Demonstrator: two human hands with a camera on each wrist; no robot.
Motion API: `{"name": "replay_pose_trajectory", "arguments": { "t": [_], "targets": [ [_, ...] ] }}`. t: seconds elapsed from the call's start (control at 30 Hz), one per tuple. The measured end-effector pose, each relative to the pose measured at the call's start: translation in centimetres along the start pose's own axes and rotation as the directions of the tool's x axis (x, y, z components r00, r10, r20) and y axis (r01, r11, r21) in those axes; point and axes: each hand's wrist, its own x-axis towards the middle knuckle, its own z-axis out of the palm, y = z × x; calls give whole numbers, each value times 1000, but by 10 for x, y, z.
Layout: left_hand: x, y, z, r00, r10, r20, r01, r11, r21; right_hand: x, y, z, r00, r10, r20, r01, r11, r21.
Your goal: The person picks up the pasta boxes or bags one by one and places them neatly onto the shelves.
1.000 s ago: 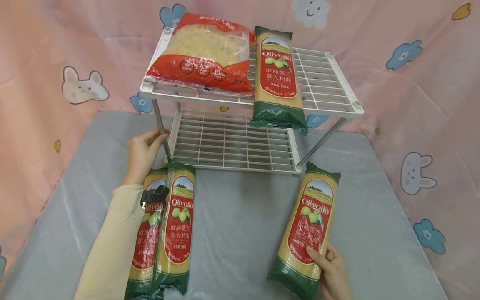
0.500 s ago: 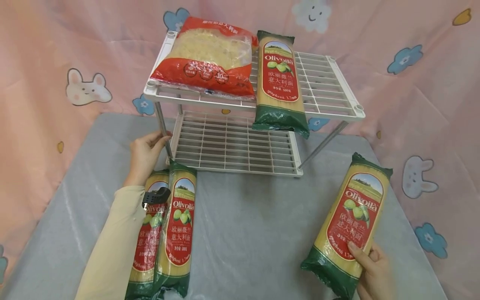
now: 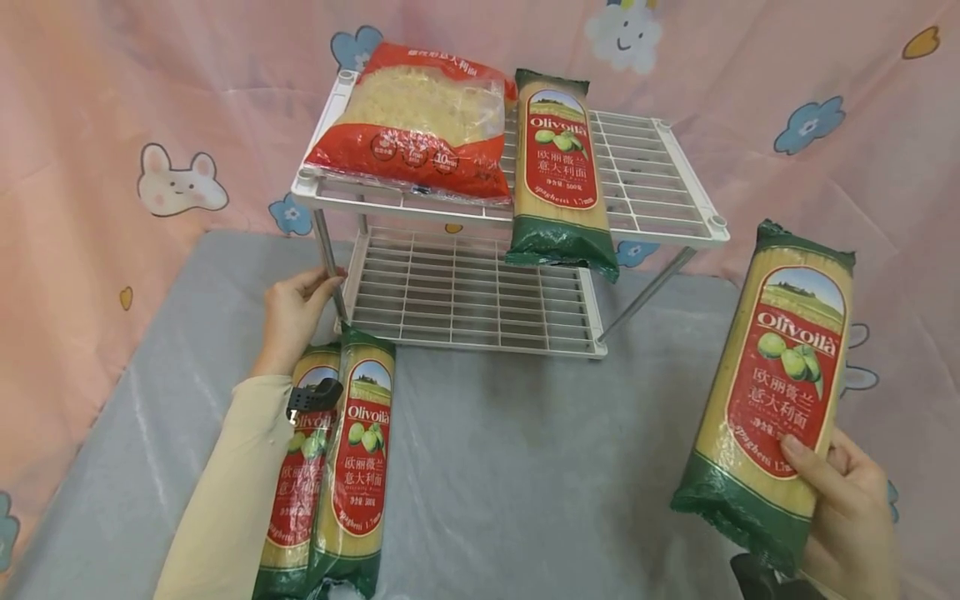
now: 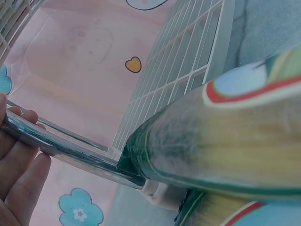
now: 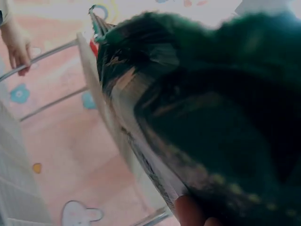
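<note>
In the head view, my right hand [image 3: 851, 508] grips the lower right edge of a spaghetti pack [image 3: 780, 375], thumb on its front, held tilted in the air right of the rack. The fingers of my left hand [image 3: 294, 312] hold the front left metal post [image 3: 327, 258] of a white two-tier rack [image 3: 660, 171]; the left wrist view shows them curled about that post [image 4: 70, 153]. On the upper shelf lie a red pasta bag [image 3: 427, 125] and another spaghetti pack [image 3: 558, 167], whose lower end overhangs the front edge.
Two more spaghetti packs lie side by side at the left front, one pack [image 3: 363, 467] beside a second pack [image 3: 296, 500] partly under my left forearm. The lower shelf [image 3: 468, 292] sits on a grey cloth-covered table [image 3: 510, 467]. A pink patterned curtain [image 3: 247, 75] hangs behind.
My right hand has raised the spaghetti pack and moved it to the right, away from the rack's front. The left hand stays on the post; the view shifts slightly.
</note>
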Motion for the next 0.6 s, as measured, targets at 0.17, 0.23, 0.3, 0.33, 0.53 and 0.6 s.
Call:
{"name": "replay_pose_trajectory", "arguments": {
  "t": [0.17,0.23,0.3,0.33,0.53,0.6],
  "targets": [
    [0,1,-1,1000,0,-2,0,1000,-5,15,-14,12,999,-46,24,49,991,-125],
    [0,1,0,1000,1,-2,-2,1000,-11,21,-19,17,999,-45,29,49,985,-167],
    [0,1,0,1000,5,-1,-5,1000,-11,28,-24,23,999,-28,35,34,980,-194],
    [0,1,0,1000,7,-1,-7,1000,-11,32,-26,26,999,-24,40,32,979,-200],
    [-1,2,0,1000,16,-6,-16,1000,-7,60,-30,49,995,36,92,-12,968,-250],
    [-1,2,0,1000,19,-5,-19,1000,-3,68,-30,57,992,47,120,-13,963,-270]
  ]
}}
